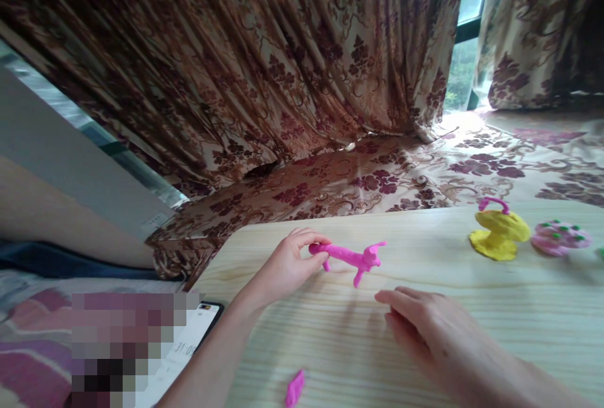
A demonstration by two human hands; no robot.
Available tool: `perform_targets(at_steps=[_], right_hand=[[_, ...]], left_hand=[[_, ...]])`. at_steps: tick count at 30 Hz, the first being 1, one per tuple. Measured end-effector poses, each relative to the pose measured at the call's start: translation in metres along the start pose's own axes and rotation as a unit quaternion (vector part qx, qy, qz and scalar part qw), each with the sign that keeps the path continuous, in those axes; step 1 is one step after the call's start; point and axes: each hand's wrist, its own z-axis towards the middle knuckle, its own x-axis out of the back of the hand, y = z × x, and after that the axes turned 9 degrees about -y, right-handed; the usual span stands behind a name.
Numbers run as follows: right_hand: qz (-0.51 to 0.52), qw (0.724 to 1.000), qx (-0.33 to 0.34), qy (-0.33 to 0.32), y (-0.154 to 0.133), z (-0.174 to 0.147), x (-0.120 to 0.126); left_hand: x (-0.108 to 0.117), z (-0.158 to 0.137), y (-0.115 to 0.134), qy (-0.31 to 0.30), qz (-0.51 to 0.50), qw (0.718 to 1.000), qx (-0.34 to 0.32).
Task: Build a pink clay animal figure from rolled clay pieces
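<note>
My left hand [290, 266] pinches the rear end of a pink clay animal figure [348, 255] between thumb and fingers. The figure has a long body, short legs and a head with a thin point sticking up, facing right; it is just above or on the table, I cannot tell which. My right hand [431, 326] is to the right of and below the figure, apart from it, its index finger stretched out and nothing visible in it. A small loose lump of pink clay [295, 388] lies near the front edge of the view.
On the light wooden table [340, 357], a yellow clay model [504, 235] with a pink curved piece stands at the right, beside a pale pink clay piece [559, 239] with green dots. A phone [207, 320] is at the left. Patterned curtains [283, 49] hang behind.
</note>
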Motion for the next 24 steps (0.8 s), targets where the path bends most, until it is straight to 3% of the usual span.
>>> perform_targets(at_steps=[6, 16, 24], right_hand=[[0.002, 0.999, -0.026, -0.030, 0.002, 0.007, 0.005], [-0.008, 0.998, -0.037, -0.049, 0.001, 0.009, 0.005], [0.019, 0.999, -0.027, -0.028, 0.004, 0.010, 0.011]], left_hand=[[-0.012, 0.004, -0.006, -0.008, -0.010, 1.000, 0.007], [-0.010, 0.001, -0.007, -0.015, -0.054, 0.998, 0.021], [-0.001, -0.009, 0.003, 0.042, 0.055, 0.997, -0.034]])
